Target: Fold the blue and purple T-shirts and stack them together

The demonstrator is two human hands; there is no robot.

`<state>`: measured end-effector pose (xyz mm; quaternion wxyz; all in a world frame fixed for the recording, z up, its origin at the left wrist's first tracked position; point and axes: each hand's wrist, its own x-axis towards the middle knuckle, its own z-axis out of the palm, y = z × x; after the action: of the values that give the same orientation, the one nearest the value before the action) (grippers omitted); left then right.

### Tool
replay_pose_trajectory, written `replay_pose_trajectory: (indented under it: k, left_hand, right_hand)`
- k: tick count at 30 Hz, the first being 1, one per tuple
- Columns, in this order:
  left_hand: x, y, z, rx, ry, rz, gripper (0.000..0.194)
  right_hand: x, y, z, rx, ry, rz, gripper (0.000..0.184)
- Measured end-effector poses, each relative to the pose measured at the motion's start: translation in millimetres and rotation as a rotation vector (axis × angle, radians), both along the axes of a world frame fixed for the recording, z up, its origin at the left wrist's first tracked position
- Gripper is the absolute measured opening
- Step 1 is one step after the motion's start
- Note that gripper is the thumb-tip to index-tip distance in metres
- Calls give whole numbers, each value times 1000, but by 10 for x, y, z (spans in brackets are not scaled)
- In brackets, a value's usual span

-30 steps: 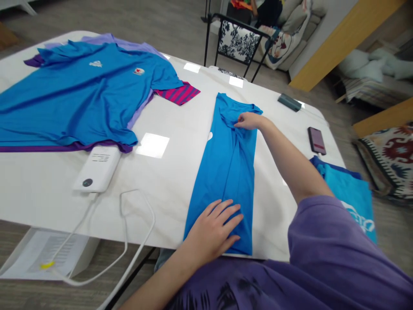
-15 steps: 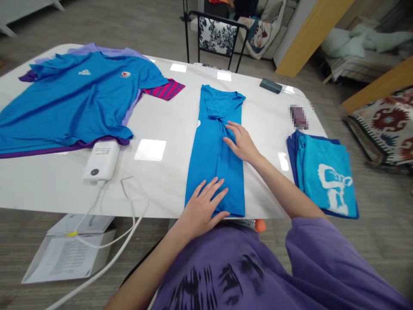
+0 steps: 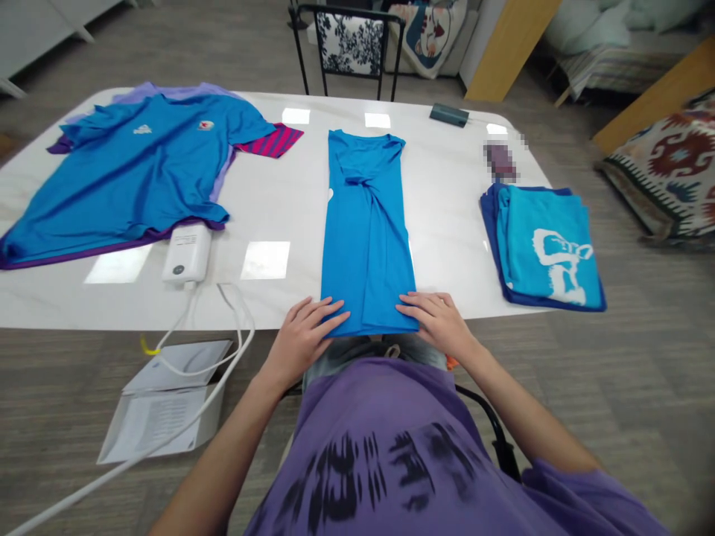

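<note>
A bright blue shirt point(image 3: 366, 223), folded into a long narrow strip, lies on the white table point(image 3: 279, 201) and runs from the far side to the near edge. My left hand point(image 3: 302, 335) rests on its near left corner, fingers stretched out flat. My right hand point(image 3: 439, 320) lies on the near right corner, fingers spread over the hem. Both hands sit at the table's near edge and press on the cloth. I cannot see whether the thumbs reach under the hem.
A stack of spread shirts point(image 3: 128, 167), blue on top, covers the left of the table. A white power bank point(image 3: 187, 253) with a cable lies near it. Folded blue shirts point(image 3: 544, 249) sit at the right, with a phone point(image 3: 500, 160) and a dark case point(image 3: 450, 115) behind. A chair point(image 3: 349, 41) stands beyond.
My right hand slid from the collar down the strip to the near hem. My left hand shifted to the near left corner. The view pulled back from the table.
</note>
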<state>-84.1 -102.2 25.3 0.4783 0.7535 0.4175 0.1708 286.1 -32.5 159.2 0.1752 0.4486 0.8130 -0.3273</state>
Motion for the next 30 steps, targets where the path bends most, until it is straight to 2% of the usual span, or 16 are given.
replay_pose_trajectory:
  k: [3,6,9,12,15,17,19,21,22,24,27,30]
  left_hand:
    - [9,-68,70,-18,-56,37,46]
    - [12,-133,175,-80,-125,89,39]
    - [-7,-167,397,-180,-215,107,36]
    - [-78,-106,735,-313,-380,75,34]
    - [-160,128,1041,-415,-537,50,33]
    - [-171,404,1137,-434,-554,106,31]
    - [-128,781,1103,-423,-509,236,26]
    - [-42,1256,926,-389,-440,406,22]
    - [11,1525,782,-363,-405,487,22]
    - [130,2098,390,-313,-344,601,29]
    - [331,2928,-395,-273,-304,629,40]
    - [571,3487,-1190,-295,-189,603,44]
  right_hand:
    - [49,-115,72,30,-1,-30,61]
    - [105,-156,222,-15,48,-73,52]
    - [131,-135,467,-180,130,-130,39]
    - [74,-19,797,-456,216,-181,31]
    - [-49,255,1080,-654,277,-209,27]
    - [-129,548,1157,-639,292,-233,26]
    - [-190,938,1109,-521,279,-279,24]
    - [-231,1420,925,-377,229,-342,22]
    - [-243,1687,779,-311,196,-377,21]
    - [-248,2241,379,-216,124,-452,28]
    - [-206,2996,-453,-155,35,-536,49]
    - [-137,3465,-1357,-87,-53,-523,60]
